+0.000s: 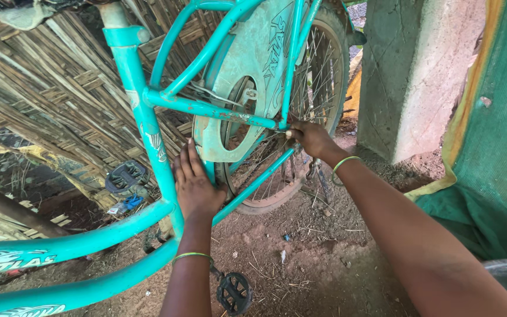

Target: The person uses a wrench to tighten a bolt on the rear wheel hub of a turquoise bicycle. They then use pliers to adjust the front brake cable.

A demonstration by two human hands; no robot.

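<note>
- On the dirt floor [300, 258], beside a woven bamboo wall [48, 94], stands a teal bicycle [148, 135]. Its front end and seat are cut off by the picture's edge.
- The left hand [196, 186] lies flat with fingers spread, pressed on the frame where the tubes meet near the pedals.
- The right hand [309, 138] is closed up, with fingertips pinched on something tiny at the back of the frame, just beside the rear wheel [318, 88]. The tiny thing is too small to make out.
- A teal chain cover [247, 70] hides most of the chain and the middle of the wheel.
- One black pedal [234, 292] shows low down, under the left arm. The other pedal [125, 176] sits behind the frame.
- Each wrist wears a thin green bangle [342, 163].
- A grey pillar [418, 76] and a green net cloth [494, 147] stand at the right. A dark round thing in the bottom right corner is cut off.
</note>
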